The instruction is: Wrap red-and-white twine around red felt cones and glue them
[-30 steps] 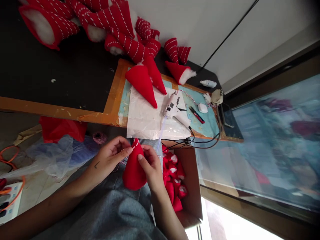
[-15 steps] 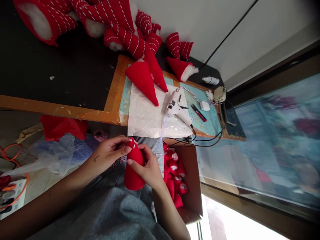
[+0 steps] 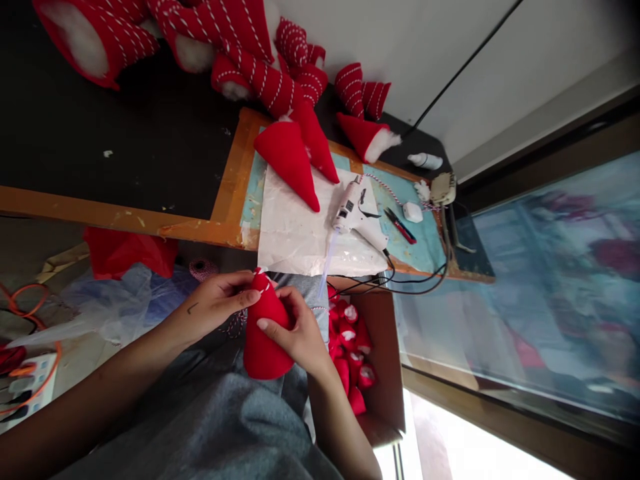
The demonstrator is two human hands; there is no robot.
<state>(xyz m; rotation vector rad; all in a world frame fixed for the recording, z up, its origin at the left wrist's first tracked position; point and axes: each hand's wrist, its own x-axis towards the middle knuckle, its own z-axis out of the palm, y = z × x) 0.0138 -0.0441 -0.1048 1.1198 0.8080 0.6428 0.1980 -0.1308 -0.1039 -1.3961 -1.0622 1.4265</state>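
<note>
A red felt cone [image 3: 267,357] is held above my lap, its narrow tip pointing away from me and its wide end toward me. My right hand [image 3: 297,332] grips the cone's right side, thumb across the front. At the tip, the thumb and fingers of my left hand [image 3: 227,297] pinch a red-and-white twisted cord [image 3: 264,287] against the felt. The cord runs slantwise round the tip. More of the same cord hangs loosely under my left hand; the fingertips behind the cone are hidden.
On the table lie a white glue gun [image 3: 354,212], plain red cones [image 3: 291,160], cord-wrapped stuffed cones [image 3: 273,83], a red-black cutter [image 3: 400,225] and a small white bottle [image 3: 425,161]. Below the edge stand a cardboard box [image 3: 387,347] of red pieces and a power strip [image 3: 33,383].
The cone has turned in my hands and its wide end has swung slightly left. The cord now shows as a slanting line below the tip. My view has shifted slightly.
</note>
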